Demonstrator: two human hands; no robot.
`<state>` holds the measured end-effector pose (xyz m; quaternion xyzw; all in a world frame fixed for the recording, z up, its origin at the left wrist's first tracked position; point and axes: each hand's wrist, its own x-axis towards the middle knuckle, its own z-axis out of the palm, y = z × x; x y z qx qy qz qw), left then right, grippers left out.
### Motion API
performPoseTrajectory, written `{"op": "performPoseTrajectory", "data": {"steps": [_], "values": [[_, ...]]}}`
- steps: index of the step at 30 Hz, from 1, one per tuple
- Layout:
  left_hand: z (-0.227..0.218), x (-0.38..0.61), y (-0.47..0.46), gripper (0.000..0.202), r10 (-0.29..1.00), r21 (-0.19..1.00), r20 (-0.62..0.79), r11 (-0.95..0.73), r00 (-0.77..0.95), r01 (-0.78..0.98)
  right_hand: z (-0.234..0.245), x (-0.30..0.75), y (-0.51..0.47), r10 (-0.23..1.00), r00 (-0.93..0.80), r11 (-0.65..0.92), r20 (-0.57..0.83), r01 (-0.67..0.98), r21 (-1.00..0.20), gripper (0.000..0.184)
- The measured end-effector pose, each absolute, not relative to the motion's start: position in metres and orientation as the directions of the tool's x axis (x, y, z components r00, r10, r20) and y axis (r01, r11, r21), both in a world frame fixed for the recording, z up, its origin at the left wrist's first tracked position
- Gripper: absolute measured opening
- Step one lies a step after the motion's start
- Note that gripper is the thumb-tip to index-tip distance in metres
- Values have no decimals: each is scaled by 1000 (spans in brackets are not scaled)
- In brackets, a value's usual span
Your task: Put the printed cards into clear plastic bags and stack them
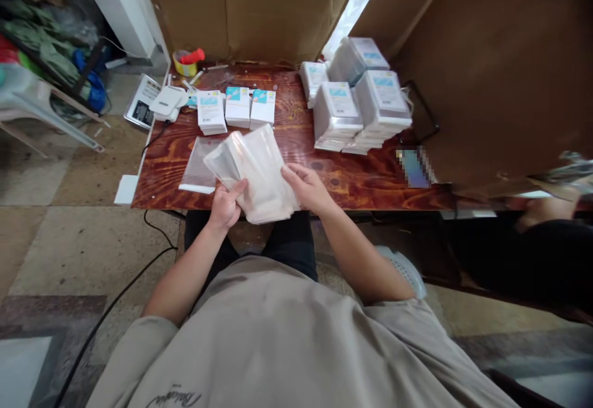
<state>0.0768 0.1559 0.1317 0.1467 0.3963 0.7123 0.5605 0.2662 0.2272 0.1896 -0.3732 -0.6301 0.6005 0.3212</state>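
Between my two hands, over the table's front edge, is a fanned stack of clear plastic bags (pixel 266 176). My left hand (pixel 227 203) grips its left side, thumb on top. On the right side, my right hand (pixel 303 187) pinches the stack's edge between thumb and fingers. A flat clear bag with a white strip (pixel 197 170) lies on the table just left of the stack. Beyond the bags stand small piles of printed cards, a white pile (pixel 210 112) and blue-and-white ones (pixel 238 108).
Tall stacks of bagged cards (pixel 340 112) stand at the back right of the wooden table (pixel 361 183). A scale (pixel 143 102) and a yellow tape roll (pixel 185 65) are at the left. Cardboard (pixel 278 13) walls the back. Another person's dark sleeve (pixel 532 260) shows at right.
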Motion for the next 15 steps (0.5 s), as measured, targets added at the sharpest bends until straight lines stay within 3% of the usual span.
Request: {"op": "performPoseTrajectory", "data": {"steps": [5,10,15], "values": [[130,71,148,50,933,730,-229,-23,-277,-683,189,245,237,916,-401,14,11,6,-1000,48],[121,61,139,42,936,688,-296,70,-191,-722,186,241,234,889,-447,-133,-97,-50,-990,43],[113,61,134,43,929,624,-344,116,-139,-773,190,235,228,864,-503,-55,-20,-55,-997,37]]}}
